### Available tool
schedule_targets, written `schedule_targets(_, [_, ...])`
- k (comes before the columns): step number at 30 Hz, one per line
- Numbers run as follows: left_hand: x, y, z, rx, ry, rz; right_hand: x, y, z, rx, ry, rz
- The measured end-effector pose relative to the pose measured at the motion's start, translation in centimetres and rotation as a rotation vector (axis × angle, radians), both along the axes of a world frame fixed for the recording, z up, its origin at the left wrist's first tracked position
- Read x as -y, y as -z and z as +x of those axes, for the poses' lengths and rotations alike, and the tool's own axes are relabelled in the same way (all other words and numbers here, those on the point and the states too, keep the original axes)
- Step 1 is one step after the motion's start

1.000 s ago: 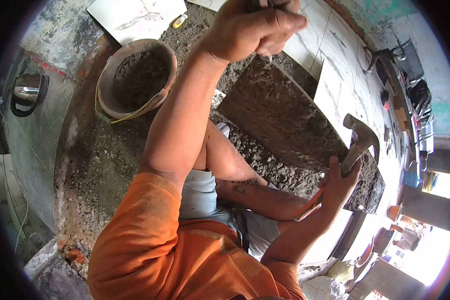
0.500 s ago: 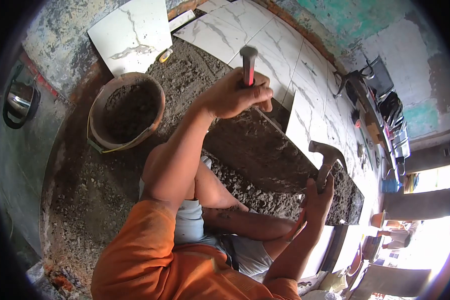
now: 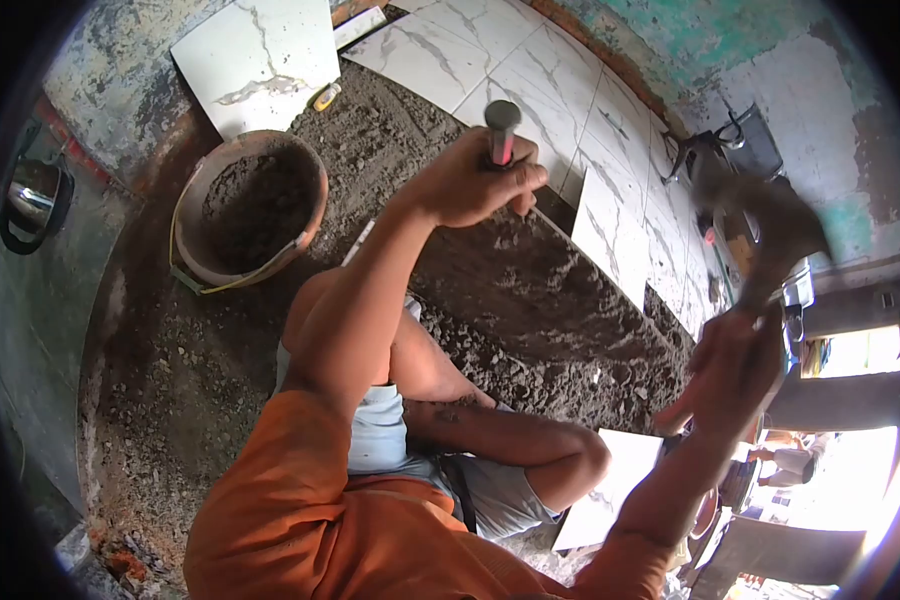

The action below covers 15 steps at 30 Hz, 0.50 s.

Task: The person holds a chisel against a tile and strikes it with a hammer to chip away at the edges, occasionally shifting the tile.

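Observation:
My left hand (image 3: 475, 182) is wrapped round a chisel (image 3: 502, 115) with a red shaft and a broad metal cap pointing up. Its lower end is hidden behind my fingers, over the straight edge of a dark, mortar-smeared slab (image 3: 520, 275). On the right, my right hand (image 3: 735, 375) grips a claw hammer (image 3: 770, 225), raised and blurred by motion, its head well apart from the chisel. Close beyond my left hand lies a loose white marbled tile (image 3: 610, 240). Broken mortar (image 3: 560, 385) lies between the slab and my folded legs.
A bucket of mortar (image 3: 315, 205) stands at the left. Behind it a marbled tile (image 3: 260, 65) leans on the wall, a small yellow-handled tool (image 3: 326, 97) beside it. Laid tiles (image 3: 530, 75) cover the far floor. Another white tile (image 3: 610, 490) lies by my knee.
My right hand has swung the hammer up and to the right, away from the slab. My left hand stays in about the same place, with the chisel tilted slightly differently.

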State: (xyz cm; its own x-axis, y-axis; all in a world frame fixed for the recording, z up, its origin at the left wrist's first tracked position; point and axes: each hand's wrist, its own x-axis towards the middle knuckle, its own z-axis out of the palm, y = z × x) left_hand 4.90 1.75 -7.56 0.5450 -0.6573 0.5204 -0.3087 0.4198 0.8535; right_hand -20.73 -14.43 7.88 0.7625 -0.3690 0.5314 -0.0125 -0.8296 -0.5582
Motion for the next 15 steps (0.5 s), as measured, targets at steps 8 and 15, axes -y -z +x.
schedule_targets(8, [0.7, 0.8, -0.1, -0.008, -0.019, -0.083, -6.6, -6.3, 8.7, -0.084, -0.461, -0.61])
schedule_targets(15, [-0.4, 1.1, -0.8, -0.032, -0.034, -0.061, -6.4, -5.7, 7.6, -0.014, -0.448, -0.357])
